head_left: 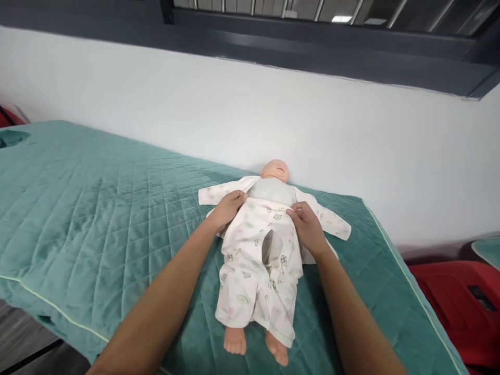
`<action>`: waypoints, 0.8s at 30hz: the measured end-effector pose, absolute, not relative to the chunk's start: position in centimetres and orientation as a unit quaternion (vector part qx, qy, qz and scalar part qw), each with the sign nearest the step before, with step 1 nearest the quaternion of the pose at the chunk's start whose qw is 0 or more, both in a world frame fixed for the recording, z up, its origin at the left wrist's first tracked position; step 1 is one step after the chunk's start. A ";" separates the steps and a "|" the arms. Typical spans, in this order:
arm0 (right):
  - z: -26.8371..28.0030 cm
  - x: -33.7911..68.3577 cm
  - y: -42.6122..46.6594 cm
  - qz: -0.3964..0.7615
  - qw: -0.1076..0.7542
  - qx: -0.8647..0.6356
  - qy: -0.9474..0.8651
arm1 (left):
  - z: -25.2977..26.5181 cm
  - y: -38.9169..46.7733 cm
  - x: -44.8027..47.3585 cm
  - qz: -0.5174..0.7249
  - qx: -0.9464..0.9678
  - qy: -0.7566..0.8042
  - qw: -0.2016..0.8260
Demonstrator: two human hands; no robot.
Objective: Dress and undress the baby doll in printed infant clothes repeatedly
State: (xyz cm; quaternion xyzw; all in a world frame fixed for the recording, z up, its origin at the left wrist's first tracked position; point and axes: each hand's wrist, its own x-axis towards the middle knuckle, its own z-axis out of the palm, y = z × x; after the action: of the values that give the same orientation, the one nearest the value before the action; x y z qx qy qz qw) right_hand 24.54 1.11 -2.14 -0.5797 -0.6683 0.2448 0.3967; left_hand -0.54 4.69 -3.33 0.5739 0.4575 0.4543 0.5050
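Observation:
A baby doll (275,171) lies on its back, head toward the wall and bare feet toward me. White printed baby pants (244,260) cover its legs up to the belly, with an open slit at the crotch. My left hand (229,208) pinches the waistband at its left side. At the opposite side, my right hand (308,225) has its fingers closed on the same waistband. Under the doll a matching white jacket (334,221) is spread, its front parted and both sleeves stretched outward. The doll's grey-white torso (272,190) shows above the waistband.
The doll rests on a bed with a green quilted cover (117,208), which meets a white wall (175,104). A red plastic chair (453,302) stands beyond the bed's right edge. A dark-framed window (273,44) runs above.

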 end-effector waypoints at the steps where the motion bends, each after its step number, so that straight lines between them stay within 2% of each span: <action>1: -2.5 24.6 1.1 0.270 0.412 -0.574 -0.654 | -3.7 4.7 -0.4 0.462 0.559 0.465 0.508; 6: -3.1 25.7 0.5 0.369 0.427 -0.532 -0.632 | -4.2 4.3 -0.3 0.471 0.541 0.468 0.517; 11: -3.1 26.8 0.1 0.351 0.436 -0.534 -0.634 | -3.1 3.4 -1.6 0.435 0.586 0.446 0.519; 19: -2.8 28.2 -0.8 0.441 0.361 -0.513 -0.642 | -2.1 2.8 -4.1 0.307 0.640 0.406 0.576; 24: -2.1 28.2 -1.1 0.478 0.347 -0.482 -0.647 | -2.3 2.8 -4.1 0.316 0.645 0.404 0.567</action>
State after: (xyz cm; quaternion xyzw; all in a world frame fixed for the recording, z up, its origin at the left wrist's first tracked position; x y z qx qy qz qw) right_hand 28.20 -1.14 -2.11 -0.4822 -0.6470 0.4780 0.3471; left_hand -4.10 2.83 -2.29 0.6446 0.4038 0.3156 0.5673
